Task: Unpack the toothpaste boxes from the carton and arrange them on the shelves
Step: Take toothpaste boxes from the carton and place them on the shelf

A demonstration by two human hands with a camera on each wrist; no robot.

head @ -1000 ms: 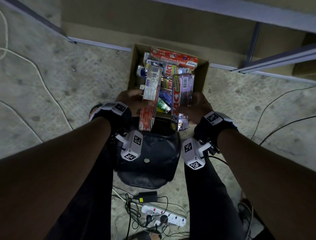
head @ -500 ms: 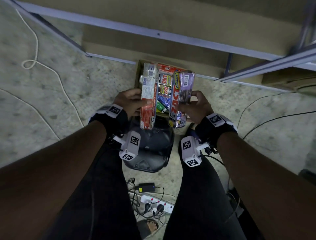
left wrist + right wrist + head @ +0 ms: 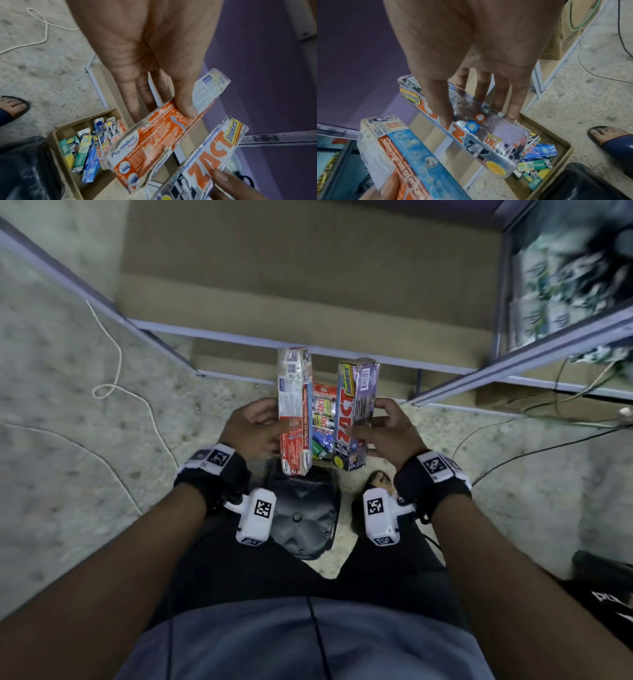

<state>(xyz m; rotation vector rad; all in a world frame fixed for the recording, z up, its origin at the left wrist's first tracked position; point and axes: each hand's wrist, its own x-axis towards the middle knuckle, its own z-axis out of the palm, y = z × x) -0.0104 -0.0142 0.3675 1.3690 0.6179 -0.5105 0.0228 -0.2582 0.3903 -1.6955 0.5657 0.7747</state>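
Both hands have lifted higher; the carton (image 3: 56, 136) sits farther below.

Right wrist view, as I read it from my station:

- My right hand (image 3: 471, 54): thumb laid on the printed face, fingers (image 3: 513, 102) behind the far side, gripping the silver ZACT Smokers box (image 3: 488, 135), held tilted above the carton.
- Orange-and-blue toothpaste box (image 3: 406, 155): near left, held from below by a fingertip of my left hand (image 3: 390, 189); apart from the silver box.
- Carton (image 3: 563, 152): on the floor lower right, loose blue, green and yellow toothpaste boxes (image 3: 537, 159) inside.
- Sandalled foot (image 3: 611, 138): right of the carton.
- Black stool seat (image 3: 583, 182): lower right corner.
- Shelf frame (image 3: 537, 82): far, pale metal.
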